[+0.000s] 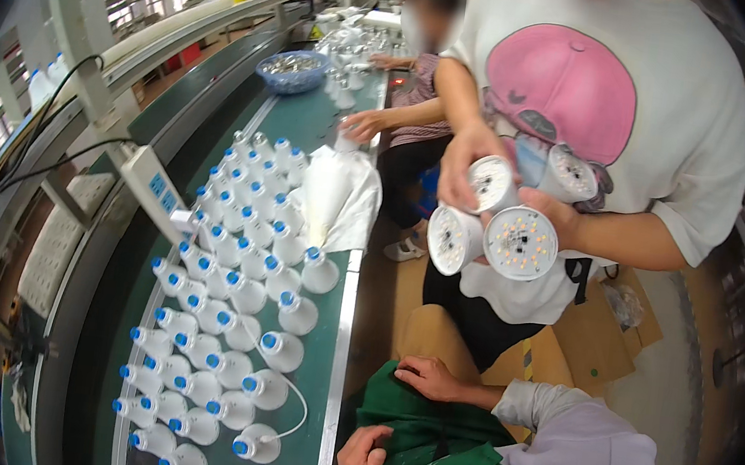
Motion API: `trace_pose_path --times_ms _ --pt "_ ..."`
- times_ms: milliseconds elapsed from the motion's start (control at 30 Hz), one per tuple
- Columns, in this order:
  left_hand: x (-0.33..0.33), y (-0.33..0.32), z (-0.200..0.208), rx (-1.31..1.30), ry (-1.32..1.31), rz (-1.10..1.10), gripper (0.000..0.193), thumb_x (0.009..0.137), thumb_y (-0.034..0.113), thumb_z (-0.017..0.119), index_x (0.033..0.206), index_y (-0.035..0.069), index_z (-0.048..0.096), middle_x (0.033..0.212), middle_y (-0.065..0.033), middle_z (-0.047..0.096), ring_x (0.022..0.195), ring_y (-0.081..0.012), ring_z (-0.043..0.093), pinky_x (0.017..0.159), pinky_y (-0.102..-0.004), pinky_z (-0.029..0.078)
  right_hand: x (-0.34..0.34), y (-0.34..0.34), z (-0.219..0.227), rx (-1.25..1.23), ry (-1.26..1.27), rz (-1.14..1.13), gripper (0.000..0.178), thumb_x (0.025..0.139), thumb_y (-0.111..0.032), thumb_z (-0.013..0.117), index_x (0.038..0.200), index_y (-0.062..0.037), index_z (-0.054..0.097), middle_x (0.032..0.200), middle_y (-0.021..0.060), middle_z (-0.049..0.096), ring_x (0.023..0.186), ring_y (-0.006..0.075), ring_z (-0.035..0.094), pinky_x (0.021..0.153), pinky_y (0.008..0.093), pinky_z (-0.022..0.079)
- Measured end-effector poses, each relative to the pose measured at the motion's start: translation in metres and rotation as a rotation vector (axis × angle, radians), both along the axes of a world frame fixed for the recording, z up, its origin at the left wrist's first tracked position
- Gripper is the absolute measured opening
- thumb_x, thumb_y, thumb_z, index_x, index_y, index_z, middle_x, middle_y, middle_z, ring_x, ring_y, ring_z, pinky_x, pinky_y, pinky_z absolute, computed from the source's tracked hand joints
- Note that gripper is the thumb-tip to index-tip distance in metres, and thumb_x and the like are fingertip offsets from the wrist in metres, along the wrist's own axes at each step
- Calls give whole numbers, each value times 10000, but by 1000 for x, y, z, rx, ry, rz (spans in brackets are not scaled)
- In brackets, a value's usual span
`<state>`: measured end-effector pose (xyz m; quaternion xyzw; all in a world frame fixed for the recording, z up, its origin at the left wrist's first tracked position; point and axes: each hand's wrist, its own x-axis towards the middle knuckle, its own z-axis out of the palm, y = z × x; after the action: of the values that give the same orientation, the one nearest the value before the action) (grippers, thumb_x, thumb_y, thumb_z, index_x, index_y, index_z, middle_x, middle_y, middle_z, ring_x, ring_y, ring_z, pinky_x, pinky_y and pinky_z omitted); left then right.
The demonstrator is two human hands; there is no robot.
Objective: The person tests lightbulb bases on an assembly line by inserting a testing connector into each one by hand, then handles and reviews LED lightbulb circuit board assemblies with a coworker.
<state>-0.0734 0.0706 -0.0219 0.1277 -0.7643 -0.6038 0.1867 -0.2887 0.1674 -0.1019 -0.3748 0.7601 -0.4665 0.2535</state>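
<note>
My left hand is by the metal edge of the green conveyor belt, at the side of my lap. Its fingers are loosely bent, thumb apart, with nothing in them. Flat on the green apron over my lap lies my right hand, fingers stretched out and holding nothing. To my left, many white LED bulb bodies with blue tips lie in rows on the belt. A standing person's hands hold several bulbs without covers, their round LED boards exposed.
A white cloth or bag lies on the belt beyond the bulbs. Farther along are a blue basket of small metal parts and another person's hand. Cardboard boxes stand on the floor. A thin white cable curves over the bulbs.
</note>
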Motion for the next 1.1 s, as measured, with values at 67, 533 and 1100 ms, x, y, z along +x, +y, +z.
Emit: trace_pose_path --times_ms 67,533,1100 --pt "2 3 11 -11 -38 -27 353 915 287 456 1048 -27 546 971 -196 572 884 -374 547 798 -421 432 -13 12 5 -82 348 25 192 846 -203 584 865 -11 578 778 149 589 738 296 593 661 364 455" --pt "-4 -2 -3 -132 24 -105 220 854 163 516 984 0 588 887 -147 591 782 -306 576 687 -345 461 -33 61 -49 -8 524 50 156 826 -169 583 818 -15 561 773 156 548 765 336 558 661 413 436" --pt "-7 -4 3 -223 42 -132 238 841 206 570 964 4 590 916 -144 606 829 -329 581 713 -374 468 -29 56 -41 57 455 -5 187 823 -186 595 795 -9 544 765 177 523 742 353 548 641 425 417"
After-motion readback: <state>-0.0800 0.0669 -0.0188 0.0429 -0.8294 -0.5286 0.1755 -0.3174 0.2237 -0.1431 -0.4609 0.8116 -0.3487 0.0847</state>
